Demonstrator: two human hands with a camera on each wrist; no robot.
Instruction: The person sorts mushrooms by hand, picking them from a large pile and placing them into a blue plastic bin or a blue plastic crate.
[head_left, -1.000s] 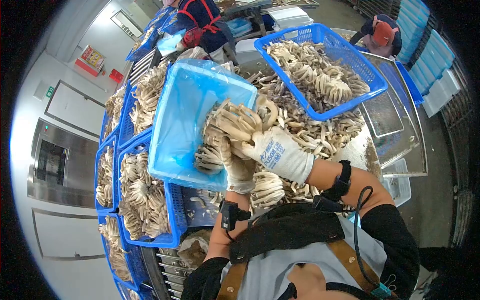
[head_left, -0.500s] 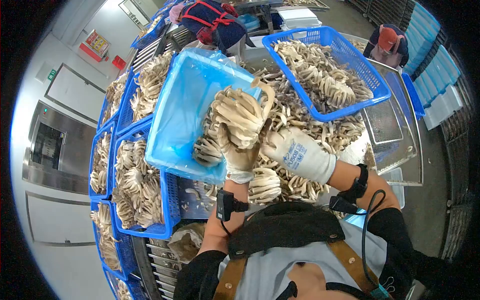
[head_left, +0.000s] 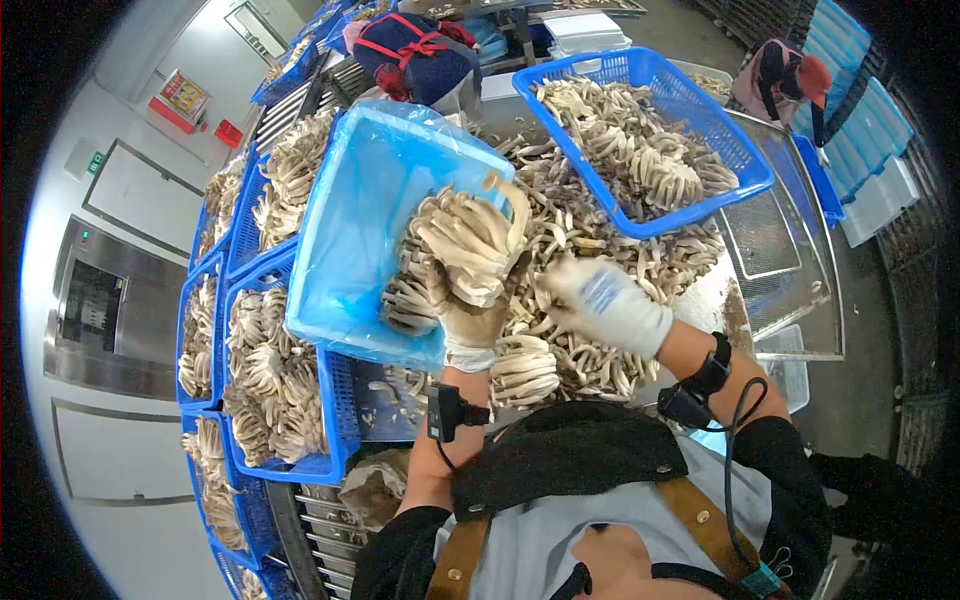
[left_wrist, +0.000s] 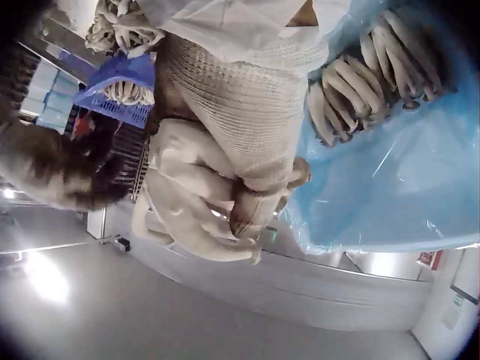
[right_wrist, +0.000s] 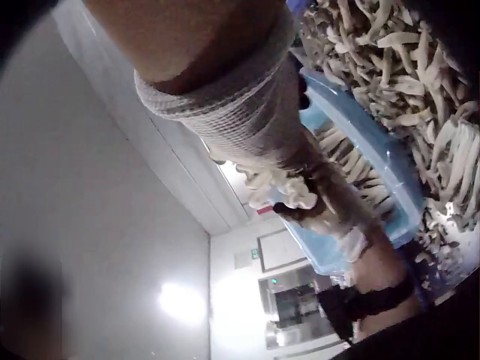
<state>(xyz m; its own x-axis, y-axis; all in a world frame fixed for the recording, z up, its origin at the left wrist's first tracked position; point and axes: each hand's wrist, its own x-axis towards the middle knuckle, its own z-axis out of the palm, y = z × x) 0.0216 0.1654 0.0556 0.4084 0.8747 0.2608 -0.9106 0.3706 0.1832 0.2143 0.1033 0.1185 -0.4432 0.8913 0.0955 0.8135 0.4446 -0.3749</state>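
Observation:
In the head view my gloved left hand [head_left: 470, 325] holds a bunch of long, pale-stemmed mushrooms [head_left: 462, 240] near the corner of a blue lined box [head_left: 350, 220]. One curved mushroom [head_left: 516, 215] sticks up at the bunch's right side. The left wrist view shows the glove's fingers around the pale stems [left_wrist: 187, 187]. Just right of the bunch, my gloved right hand [head_left: 605, 305] is blurred over the loose mushrooms [head_left: 570, 240], its dark-stained fingers loosely bent with nothing seen in them. More mushrooms [head_left: 408, 305] lie inside the box beside the left hand.
A blue basket [head_left: 690, 215] heaped with mushrooms stands at the back right, by a mesh-framed screen [head_left: 765, 245]. Filled blue baskets [head_left: 345, 420] line the left over rollers [head_left: 325, 535]. A trimmed bunch [head_left: 525, 370] lies close to my body. Two people [head_left: 415, 60] [head_left: 780, 80] work farther back.
The right hand has drawn back from the bunch to the right. The left hand has kept the bunch over the box's corner, turning its stems outward. The people behind have shifted.

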